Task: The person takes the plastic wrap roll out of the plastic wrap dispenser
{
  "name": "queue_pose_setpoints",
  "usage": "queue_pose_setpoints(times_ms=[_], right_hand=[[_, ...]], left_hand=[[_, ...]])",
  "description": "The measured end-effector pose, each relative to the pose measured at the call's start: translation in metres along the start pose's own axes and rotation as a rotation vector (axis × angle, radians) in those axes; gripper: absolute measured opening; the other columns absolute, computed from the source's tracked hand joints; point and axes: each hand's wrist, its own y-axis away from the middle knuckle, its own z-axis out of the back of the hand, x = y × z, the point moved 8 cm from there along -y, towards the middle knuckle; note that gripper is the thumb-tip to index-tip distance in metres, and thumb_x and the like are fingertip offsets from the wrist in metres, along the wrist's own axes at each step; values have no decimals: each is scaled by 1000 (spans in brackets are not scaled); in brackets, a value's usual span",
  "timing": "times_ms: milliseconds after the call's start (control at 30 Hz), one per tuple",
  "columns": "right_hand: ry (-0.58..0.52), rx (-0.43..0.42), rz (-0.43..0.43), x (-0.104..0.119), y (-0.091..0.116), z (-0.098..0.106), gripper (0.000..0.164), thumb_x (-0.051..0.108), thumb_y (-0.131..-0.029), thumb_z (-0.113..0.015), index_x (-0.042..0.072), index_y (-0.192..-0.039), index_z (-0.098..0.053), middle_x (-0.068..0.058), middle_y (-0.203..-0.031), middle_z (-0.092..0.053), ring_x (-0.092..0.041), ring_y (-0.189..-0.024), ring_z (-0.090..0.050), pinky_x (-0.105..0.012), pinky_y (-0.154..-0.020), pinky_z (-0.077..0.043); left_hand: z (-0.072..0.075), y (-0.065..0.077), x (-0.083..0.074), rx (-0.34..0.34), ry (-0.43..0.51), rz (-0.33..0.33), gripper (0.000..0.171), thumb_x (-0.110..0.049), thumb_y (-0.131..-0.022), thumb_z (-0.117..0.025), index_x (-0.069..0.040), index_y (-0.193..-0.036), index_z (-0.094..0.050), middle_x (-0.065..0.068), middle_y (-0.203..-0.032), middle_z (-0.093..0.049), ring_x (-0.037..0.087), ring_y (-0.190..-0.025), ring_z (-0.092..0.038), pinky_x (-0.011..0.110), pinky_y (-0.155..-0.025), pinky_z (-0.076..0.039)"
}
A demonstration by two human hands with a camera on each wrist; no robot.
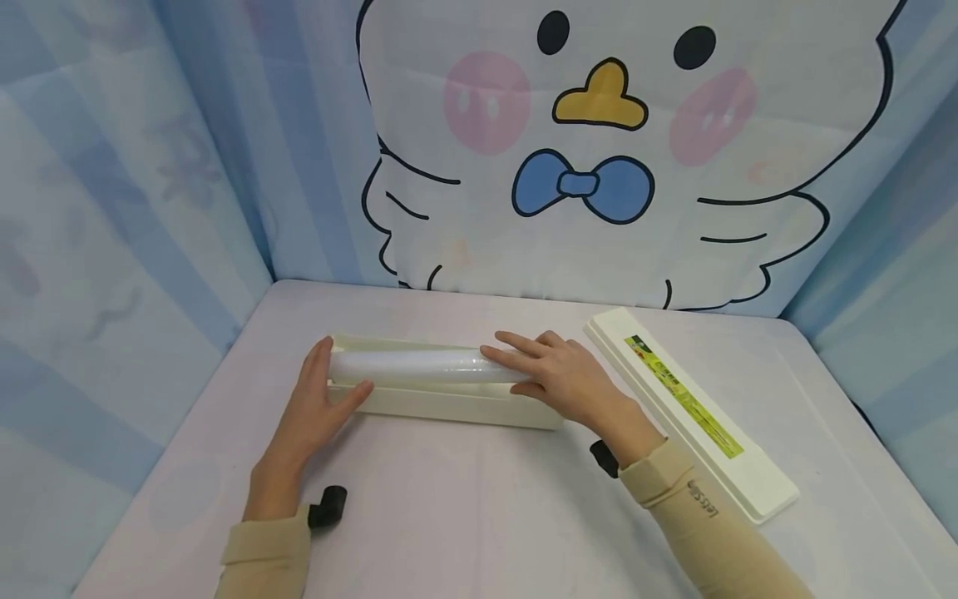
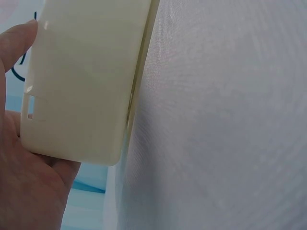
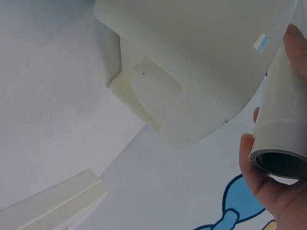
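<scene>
A glossy white roll of plastic wrap (image 1: 419, 366) lies lengthwise in a long cream plastic box (image 1: 456, 406), its right end higher than the left. My right hand (image 1: 565, 374) grips the roll near that right end. In the right wrist view, the roll's hollow core (image 3: 280, 164) faces the camera, with fingers and thumb around the tube. My left hand (image 1: 310, 416) holds the box at its left end, thumb along the front wall and fingers round the far corner. The left wrist view shows the box's outer wall (image 2: 86, 81) beside the thumb.
A long cream lid (image 1: 696, 416) with a yellow-green label lies slantwise on the table, right of the box and close to my right forearm. The pale cloth-covered table (image 1: 464, 516) ends at a curtain (image 1: 486, 241) with a cartoon bird.
</scene>
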Motion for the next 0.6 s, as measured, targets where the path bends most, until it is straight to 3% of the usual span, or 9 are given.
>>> queue_pose_setpoints(times_ms=[267, 600], right_hand=[[27, 27, 8, 1, -1, -1, 59, 25, -93, -75, 28, -148, -54, -1, -138, -60, -27, -102, -59, -40, -77, -51], [59, 16, 32, 5, -2, -2, 61, 23, -91, -77, 25, -148, -54, -5, -134, -63, -28, -116, -62, -47, -98, -46]], left_hand=[[-1, -1, 1, -5, -4, 2, 96, -39, -97, -66, 4, -159, -6, 26, -164, -7, 43, -150, -9, 62, -117, -15], [-1, -1, 2, -5, -10, 16, 97, -41, -97, -65, 3, -160, -6, 25, -165, -6, 42, -151, -9, 60, -118, -14]])
